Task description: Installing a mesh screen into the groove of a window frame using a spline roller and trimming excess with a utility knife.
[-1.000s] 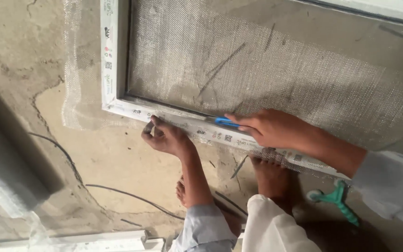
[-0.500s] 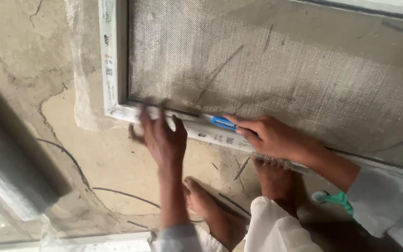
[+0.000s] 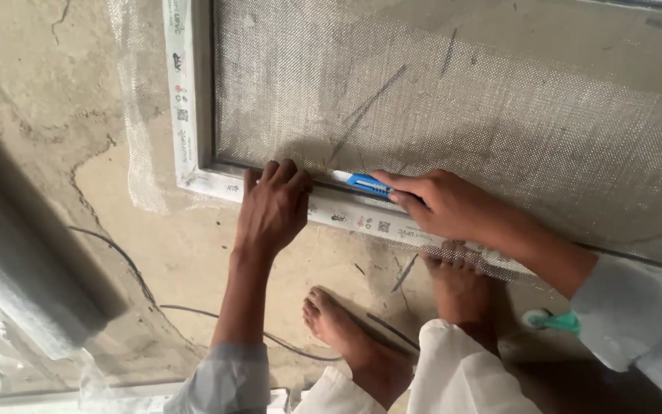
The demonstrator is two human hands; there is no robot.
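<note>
A white window frame (image 3: 187, 115) with grey mesh screen (image 3: 453, 107) stretched over it lies flat on the concrete floor. My left hand (image 3: 272, 208) presses flat on the frame's near rail, fingers spread over the mesh edge. My right hand (image 3: 442, 203) grips a blue and white utility knife (image 3: 362, 182), its tip pointing left along the groove between rail and mesh, close to my left fingers. Loose mesh (image 3: 136, 130) hangs past the frame's left side.
My two bare feet (image 3: 346, 330) stand on the floor just below the frame. A thin dark cable (image 3: 139, 284) curves across the concrete. A teal tool (image 3: 553, 320) lies by my right sleeve. Plastic-wrapped profiles (image 3: 17, 299) lie at the left.
My left hand moved from pinching the frame's corner to lying flat on the rail, nearer the knife. The view shifted slightly; my right hand keeps the knife at the groove.
</note>
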